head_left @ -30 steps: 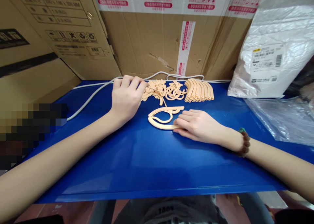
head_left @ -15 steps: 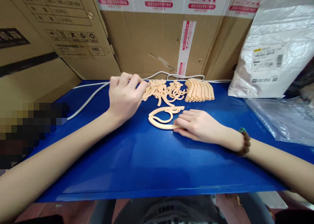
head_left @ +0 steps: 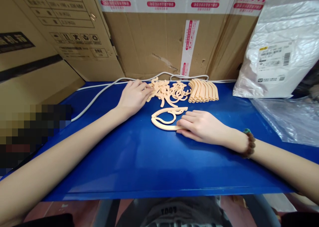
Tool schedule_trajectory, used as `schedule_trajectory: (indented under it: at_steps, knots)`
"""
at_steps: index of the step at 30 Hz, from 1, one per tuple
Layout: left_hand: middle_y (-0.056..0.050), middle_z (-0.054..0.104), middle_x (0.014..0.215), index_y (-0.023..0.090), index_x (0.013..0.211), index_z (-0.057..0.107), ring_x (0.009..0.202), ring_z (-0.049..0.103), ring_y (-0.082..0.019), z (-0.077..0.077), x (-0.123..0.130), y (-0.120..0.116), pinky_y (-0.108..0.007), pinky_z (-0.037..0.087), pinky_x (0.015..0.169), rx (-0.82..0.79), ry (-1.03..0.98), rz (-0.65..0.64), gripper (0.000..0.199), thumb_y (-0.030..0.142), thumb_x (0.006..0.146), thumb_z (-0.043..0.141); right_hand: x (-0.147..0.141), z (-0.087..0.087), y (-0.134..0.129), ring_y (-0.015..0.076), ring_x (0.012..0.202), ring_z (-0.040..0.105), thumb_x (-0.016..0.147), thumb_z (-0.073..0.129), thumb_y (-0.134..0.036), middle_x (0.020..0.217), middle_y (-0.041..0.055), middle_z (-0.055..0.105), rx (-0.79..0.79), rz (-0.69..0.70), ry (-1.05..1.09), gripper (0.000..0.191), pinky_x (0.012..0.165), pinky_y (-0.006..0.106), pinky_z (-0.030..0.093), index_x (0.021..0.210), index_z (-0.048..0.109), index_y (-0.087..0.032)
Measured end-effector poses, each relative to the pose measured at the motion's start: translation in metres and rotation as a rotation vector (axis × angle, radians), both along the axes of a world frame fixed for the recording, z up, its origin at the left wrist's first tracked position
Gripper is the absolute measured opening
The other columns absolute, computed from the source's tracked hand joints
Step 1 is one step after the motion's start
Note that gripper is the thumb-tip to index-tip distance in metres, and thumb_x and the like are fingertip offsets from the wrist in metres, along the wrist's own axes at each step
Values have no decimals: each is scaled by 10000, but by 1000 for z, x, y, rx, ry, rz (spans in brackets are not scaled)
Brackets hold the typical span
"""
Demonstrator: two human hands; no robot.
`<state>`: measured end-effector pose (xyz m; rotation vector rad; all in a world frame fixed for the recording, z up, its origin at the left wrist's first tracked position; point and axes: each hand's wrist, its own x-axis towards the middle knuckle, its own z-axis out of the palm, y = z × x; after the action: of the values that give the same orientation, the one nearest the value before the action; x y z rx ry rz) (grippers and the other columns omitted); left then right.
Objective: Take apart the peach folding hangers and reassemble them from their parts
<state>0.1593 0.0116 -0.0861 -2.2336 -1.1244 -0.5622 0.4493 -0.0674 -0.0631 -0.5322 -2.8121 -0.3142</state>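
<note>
Steadiness seems sought: the curved beige frame [head_left: 165, 127], laid flat on the blue table [head_left: 139, 164], is pinched at one end by the right hand [head_left: 196, 124]. Loose parts [head_left: 161, 89] are heaped beyond, reached at their edge by the left hand [head_left: 134, 96], whose grip cannot be told.

Glossy blue tabletop [head_left: 149, 167]; at its back, a jumbled pile of peach plastic pieces [head_left: 161, 89] beside a neat row of curved tubes [head_left: 203, 90]. Joined curved piece [head_left: 166, 127] lies in front. White cable [head_left: 94, 86] along rear edge; white bag [head_left: 264, 74] and clear plastic [head_left: 286, 120] at right.
</note>
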Motion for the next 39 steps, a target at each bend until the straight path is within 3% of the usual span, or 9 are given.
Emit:
schedule_trajectory:
  at_steps: [5,9,14,20,28,33,39]
  knots:
    - [-143,683,1215,133,1237,678,1096,589,-302,9,17,-9,-462,499,912,-109,-9,-117,332,295,1010,498,0,-1,0,167,719,539,1060,423,-330,798,35,651,6,-5,-9,323,695,293,365,858,610,-160]
    - [-136,642,1292,173,1263,672,1217,553,-306,20,38,-15,-464,478,1001,-199,162,-276,310,228,992,532,0,0,0,170,719,537,1060,419,-342,799,37,643,0,-17,-21,329,693,293,367,863,611,-161]
    - [-123,656,1269,167,1156,721,1202,575,-291,32,54,-7,-421,470,987,-220,320,-319,251,236,998,537,0,0,0,175,741,546,1063,408,-342,820,42,655,8,-18,-49,329,707,301,367,882,615,-160]
    - [-107,730,1024,105,979,724,1000,644,-245,43,58,-1,-336,466,851,-101,507,-399,186,127,974,540,-1,-1,-1,167,718,536,1059,424,-340,798,35,646,3,-19,-20,328,702,296,369,848,604,-163]
    - [-99,739,896,124,887,698,901,651,-235,42,60,-1,-380,413,875,-6,500,-391,186,82,957,531,-1,-1,-1,170,725,541,1061,416,-342,810,45,647,-17,-18,-28,333,701,297,364,854,601,-158]
    - [-116,737,995,143,950,713,1001,639,-269,50,69,-2,-405,403,881,-124,506,-359,182,140,964,531,-1,-2,-1,163,714,522,1057,430,-338,789,39,632,-45,-22,3,320,706,290,357,853,599,-159]
    - [-103,718,991,163,936,712,1019,610,-280,57,76,3,-366,402,810,-265,495,-325,125,161,872,604,-1,0,-1,169,724,528,1055,432,-337,795,46,632,-60,-24,-5,315,714,289,367,859,603,-160]
